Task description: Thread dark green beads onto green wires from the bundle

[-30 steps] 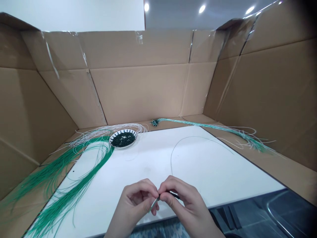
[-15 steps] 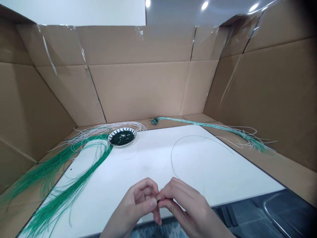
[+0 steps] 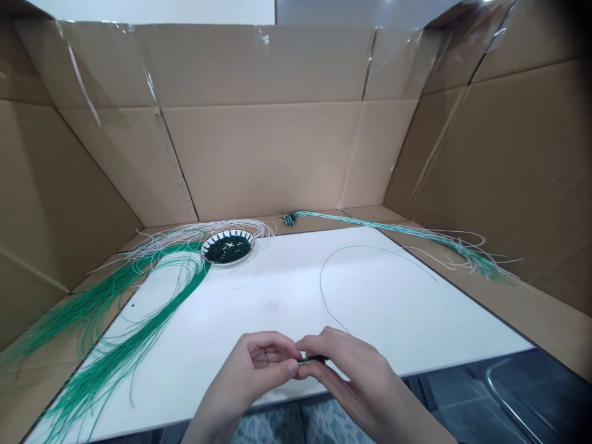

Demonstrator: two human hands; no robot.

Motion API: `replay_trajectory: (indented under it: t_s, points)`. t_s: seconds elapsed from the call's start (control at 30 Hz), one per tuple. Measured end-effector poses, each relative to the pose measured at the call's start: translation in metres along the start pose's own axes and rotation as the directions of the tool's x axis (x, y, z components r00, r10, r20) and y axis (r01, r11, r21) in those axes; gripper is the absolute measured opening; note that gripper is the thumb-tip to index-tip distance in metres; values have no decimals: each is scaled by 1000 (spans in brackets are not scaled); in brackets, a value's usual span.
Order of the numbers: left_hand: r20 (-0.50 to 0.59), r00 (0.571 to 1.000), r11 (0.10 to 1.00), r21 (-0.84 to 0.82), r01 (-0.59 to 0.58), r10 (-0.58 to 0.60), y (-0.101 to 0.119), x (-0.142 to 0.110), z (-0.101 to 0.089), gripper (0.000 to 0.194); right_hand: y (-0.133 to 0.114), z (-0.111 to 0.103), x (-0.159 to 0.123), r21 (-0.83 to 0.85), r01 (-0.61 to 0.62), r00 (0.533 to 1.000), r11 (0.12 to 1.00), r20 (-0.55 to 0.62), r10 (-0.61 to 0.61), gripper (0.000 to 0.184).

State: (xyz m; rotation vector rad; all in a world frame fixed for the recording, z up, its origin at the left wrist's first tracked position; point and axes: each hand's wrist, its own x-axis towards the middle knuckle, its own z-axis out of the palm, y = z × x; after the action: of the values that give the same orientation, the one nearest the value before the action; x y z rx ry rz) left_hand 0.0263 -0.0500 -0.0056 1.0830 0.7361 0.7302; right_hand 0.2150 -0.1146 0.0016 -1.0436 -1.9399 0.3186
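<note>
Near the table's front edge, my left hand and my right hand meet at the fingertips. Between them is a small, dark green piece with a pale bit at its left end. My left thumb and forefinger pinch that end, while my right fingers close on the darker part and hide some of it. From behind my right hand a thin wire curves up over the white board and bends to the right. What joins the wire to the piece is hidden.
A striped-rim plate of tiny dark green bits stands at the back left. Beside it lie green strands and white strands. A bundle of pale green strands runs along the back right. Cardboard walls surround the white board.
My view has tilted down slightly. My hands have turned at the fingertips, so more of the dark green piece shows between them. The wire keeps nearly the same curve.
</note>
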Motion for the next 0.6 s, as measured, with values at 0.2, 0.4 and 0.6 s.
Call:
replay_trajectory:
  t_s: [0.2, 0.4, 0.6]
  points:
    - [3, 999, 998, 57, -39, 39, -9, 4, -7, 31, 2, 1, -1, 177, -100, 993, 979, 74, 88, 14]
    - [-113, 989, 981, 180, -79, 100, -10, 6, -6, 19, 8, 7, 3, 200, -316, 948, 927, 105, 301, 12]
    - [-295, 923, 929, 345, -136, 245, 15, -11, -17, 14, 32, -19, 5, 11, -467, 871, 884, 181, 457, 23]
